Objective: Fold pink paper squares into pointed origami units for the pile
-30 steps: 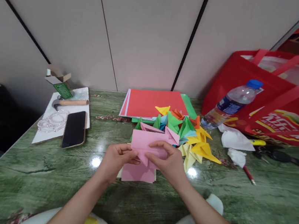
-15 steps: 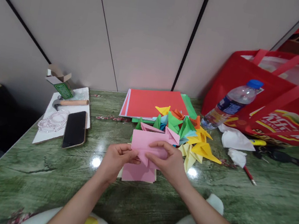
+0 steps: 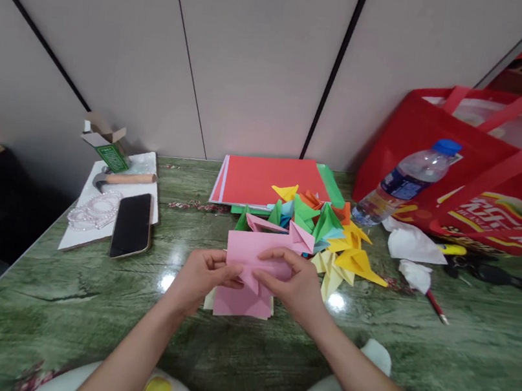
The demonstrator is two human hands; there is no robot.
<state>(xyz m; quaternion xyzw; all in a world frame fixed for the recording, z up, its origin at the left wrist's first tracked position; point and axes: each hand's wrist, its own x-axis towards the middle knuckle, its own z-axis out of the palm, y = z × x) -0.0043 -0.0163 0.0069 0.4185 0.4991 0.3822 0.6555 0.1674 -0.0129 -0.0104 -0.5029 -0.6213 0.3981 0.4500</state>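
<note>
A partly folded sheet of pink paper [image 3: 248, 246] is held up between both hands, with a pointed flap at its lower edge. My left hand [image 3: 206, 275] pinches its left side between thumb and fingers. On the right side, my right hand [image 3: 290, 281] grips the same sheet, thumb and fingertips over the fold. Below it lies a small stack of pink and cream paper [image 3: 242, 304] on the green table. Just beyond the hands is a pile of folded paper pieces [image 3: 307, 215] in yellow, green, orange, blue and pink.
Coloured sheets [image 3: 268, 180] lie behind the pile. At left are a phone [image 3: 132, 226], a hammer [image 3: 126, 180], a beaded string [image 3: 94, 210] and a small green box [image 3: 111, 150]. At right stand a water bottle [image 3: 405, 181] and a red bag [image 3: 480, 176], near crumpled tissue [image 3: 414, 275] and a pencil [image 3: 437, 307].
The pink sheet has tilted slightly, its left edge shifting a little left and down. Both hands keep their hold on it with barely any movement.
</note>
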